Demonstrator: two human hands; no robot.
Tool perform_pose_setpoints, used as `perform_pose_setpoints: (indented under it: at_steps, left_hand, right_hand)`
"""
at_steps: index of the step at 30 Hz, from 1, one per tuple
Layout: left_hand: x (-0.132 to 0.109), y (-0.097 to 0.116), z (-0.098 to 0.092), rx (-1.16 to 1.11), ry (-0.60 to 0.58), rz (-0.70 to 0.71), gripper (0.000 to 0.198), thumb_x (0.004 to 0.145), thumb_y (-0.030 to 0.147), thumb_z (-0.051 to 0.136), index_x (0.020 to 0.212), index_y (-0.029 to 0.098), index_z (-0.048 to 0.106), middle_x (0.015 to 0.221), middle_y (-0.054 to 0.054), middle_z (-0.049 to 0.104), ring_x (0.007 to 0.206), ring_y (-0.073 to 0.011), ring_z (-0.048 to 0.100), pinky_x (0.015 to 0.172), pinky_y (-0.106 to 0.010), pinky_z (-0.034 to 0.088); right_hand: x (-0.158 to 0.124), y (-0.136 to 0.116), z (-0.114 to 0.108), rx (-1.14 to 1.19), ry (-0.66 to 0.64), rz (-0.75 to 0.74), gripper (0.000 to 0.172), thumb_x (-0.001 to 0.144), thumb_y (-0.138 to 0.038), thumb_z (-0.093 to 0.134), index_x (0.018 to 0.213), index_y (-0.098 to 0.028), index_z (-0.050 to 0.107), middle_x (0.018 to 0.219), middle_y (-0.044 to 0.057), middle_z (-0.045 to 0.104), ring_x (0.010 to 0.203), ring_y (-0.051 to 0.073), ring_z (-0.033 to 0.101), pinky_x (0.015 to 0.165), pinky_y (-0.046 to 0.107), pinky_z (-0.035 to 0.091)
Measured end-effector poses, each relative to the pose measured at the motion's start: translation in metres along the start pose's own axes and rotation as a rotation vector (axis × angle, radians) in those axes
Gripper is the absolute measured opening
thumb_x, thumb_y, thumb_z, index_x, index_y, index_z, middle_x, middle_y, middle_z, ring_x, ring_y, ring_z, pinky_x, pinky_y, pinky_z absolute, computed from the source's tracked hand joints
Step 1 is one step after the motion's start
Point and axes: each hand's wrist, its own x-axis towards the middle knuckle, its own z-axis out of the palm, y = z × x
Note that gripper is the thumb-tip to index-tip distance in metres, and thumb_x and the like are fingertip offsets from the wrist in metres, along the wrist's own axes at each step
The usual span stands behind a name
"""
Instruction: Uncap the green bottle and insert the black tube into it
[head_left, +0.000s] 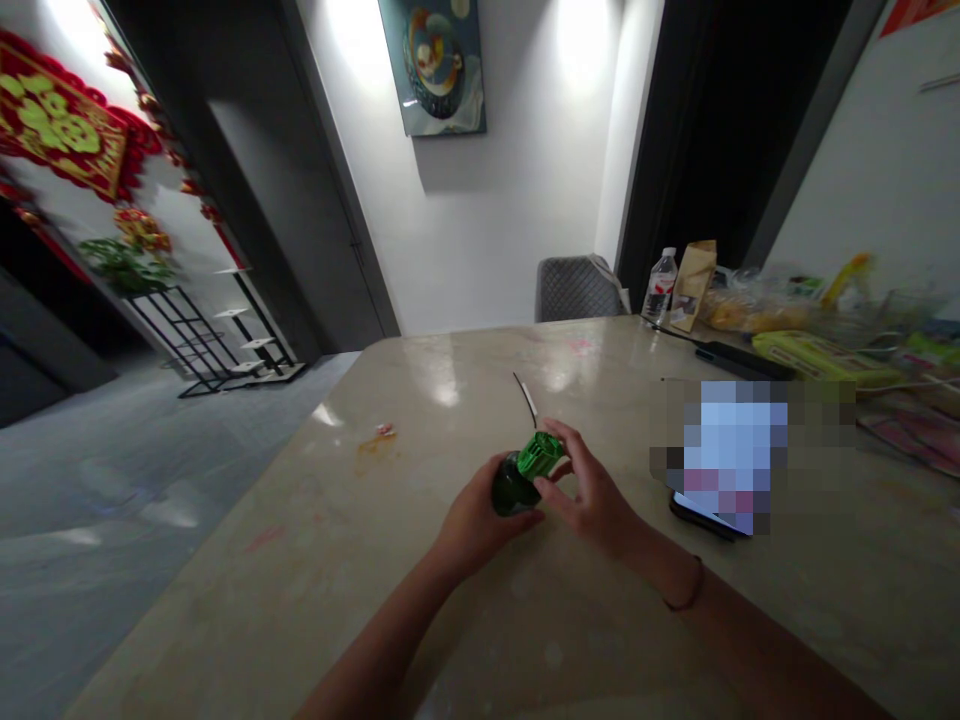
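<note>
My left hand (472, 520) is wrapped round a dark green rounded container (514, 490), held just above the table near the middle. A bright green ribbed cap (540, 455) sits tilted at the container's top right; whether it is seated on it or apart, I cannot tell. The fingers and thumb of my right hand (589, 495) close round this cap from the right. Behind my hands a thin black strip (525, 398) with a white section lies on the table.
A phone (724, 520) with a blurred-out screen is on the glossy table (315, 570), right of my hands. Farther right stand a water bottle (660, 285), a paper bag (694, 285) and a green pack (821, 358). A grey chair (576, 290) is behind the table.
</note>
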Motion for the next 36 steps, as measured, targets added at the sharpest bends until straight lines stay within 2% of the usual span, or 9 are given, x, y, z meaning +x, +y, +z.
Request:
perform_pose_setpoints:
  at_steps: [4, 7, 13, 16, 21, 24, 27, 31, 36]
  left_hand:
    - [-0.0001, -0.0015, 0.0011, 0.006, -0.005, 0.013, 0.061, 0.06, 0.033, 0.069, 0.114, 0.021, 0.045, 0.112, -0.007, 0.059, 0.1, -0.0234, 0.056, 0.086, -0.037, 0.043]
    - [-0.0003, -0.0022, 0.0008, 0.003, -0.005, 0.014, 0.061, 0.059, 0.031, 0.069, 0.114, 0.021, 0.045, 0.112, -0.007, 0.06, 0.1, -0.0232, 0.056, 0.085, -0.036, 0.043]
    - [0.0014, -0.0022, -0.0016, -0.039, -0.007, -0.004, 0.063, 0.059, 0.032, 0.069, 0.116, 0.02, 0.044, 0.11, -0.007, 0.061, 0.098, -0.0222, 0.057, 0.086, -0.035, 0.043]
    - [0.0017, -0.0015, -0.0023, -0.028, -0.013, -0.011, 0.064, 0.058, 0.032, 0.07, 0.115, 0.02, 0.045, 0.109, -0.007, 0.061, 0.096, -0.0222, 0.058, 0.084, -0.036, 0.044]
    - [0.0017, -0.0012, -0.0019, -0.018, -0.011, 0.011, 0.063, 0.058, 0.032, 0.07, 0.114, 0.02, 0.046, 0.109, -0.006, 0.06, 0.096, -0.0218, 0.057, 0.084, -0.035, 0.044]
    - [0.0028, -0.0016, -0.0016, -0.036, -0.002, 0.001, 0.062, 0.058, 0.03, 0.071, 0.113, 0.02, 0.046, 0.109, -0.007, 0.061, 0.096, -0.0219, 0.057, 0.085, -0.035, 0.044]
    - [0.0038, -0.0021, -0.0013, -0.068, 0.004, 0.001, 0.062, 0.058, 0.029, 0.071, 0.114, 0.02, 0.046, 0.109, -0.007, 0.061, 0.098, -0.0221, 0.057, 0.087, -0.036, 0.043]
    - [0.0032, -0.0026, -0.0001, -0.067, 0.012, 0.009, 0.062, 0.058, 0.029, 0.071, 0.113, 0.02, 0.046, 0.109, -0.007, 0.061, 0.097, -0.022, 0.057, 0.085, -0.035, 0.044]
    - [0.002, -0.0033, 0.0013, -0.033, 0.018, 0.017, 0.062, 0.058, 0.03, 0.07, 0.114, 0.02, 0.045, 0.109, -0.007, 0.061, 0.097, -0.0224, 0.057, 0.085, -0.035, 0.044]
  right_hand:
    - [0.0014, 0.0052, 0.004, 0.014, 0.04, 0.0, 0.067, 0.071, -0.032, 0.06, 0.128, -0.024, 0.027, 0.121, 0.012, 0.046, 0.092, 0.02, 0.055, 0.07, 0.032, 0.051]
    - [0.0024, 0.0075, 0.0064, 0.029, 0.06, 0.032, 0.065, 0.07, -0.031, 0.061, 0.127, -0.023, 0.029, 0.116, 0.011, 0.048, 0.088, 0.018, 0.057, 0.07, 0.032, 0.051]
    - [0.0013, 0.0055, 0.0013, 0.092, -0.023, 0.071, 0.052, 0.075, -0.021, 0.052, 0.123, -0.024, 0.032, 0.111, 0.009, 0.052, 0.086, 0.017, 0.057, 0.071, 0.032, 0.051]
    - [0.0018, 0.0067, 0.0008, 0.113, -0.033, 0.067, 0.052, 0.075, -0.026, 0.055, 0.122, -0.023, 0.032, 0.111, 0.009, 0.052, 0.085, 0.016, 0.057, 0.072, 0.032, 0.051]
    - [0.0045, 0.0094, 0.0046, 0.095, 0.024, 0.067, 0.056, 0.071, -0.033, 0.062, 0.119, -0.022, 0.036, 0.108, 0.009, 0.055, 0.08, 0.017, 0.059, 0.069, 0.033, 0.052]
    - [0.0051, 0.009, 0.0043, 0.12, 0.035, 0.062, 0.051, 0.072, -0.029, 0.06, 0.117, -0.023, 0.037, 0.102, 0.007, 0.058, 0.084, 0.017, 0.059, 0.077, 0.036, 0.051]
    - [0.0045, 0.0091, 0.0024, 0.163, 0.025, 0.042, 0.048, 0.075, -0.024, 0.056, 0.118, -0.023, 0.037, 0.105, 0.007, 0.058, 0.089, 0.017, 0.059, 0.083, 0.037, 0.049]
    - [0.0046, 0.0094, 0.0026, 0.167, 0.028, 0.038, 0.05, 0.074, -0.026, 0.057, 0.119, -0.023, 0.036, 0.107, 0.008, 0.055, 0.09, 0.018, 0.058, 0.079, 0.036, 0.05]
    - [0.0062, 0.0076, 0.0057, 0.129, 0.066, 0.076, 0.053, 0.07, -0.029, 0.062, 0.116, -0.022, 0.037, 0.105, 0.007, 0.054, 0.081, 0.016, 0.058, 0.072, 0.033, 0.051]
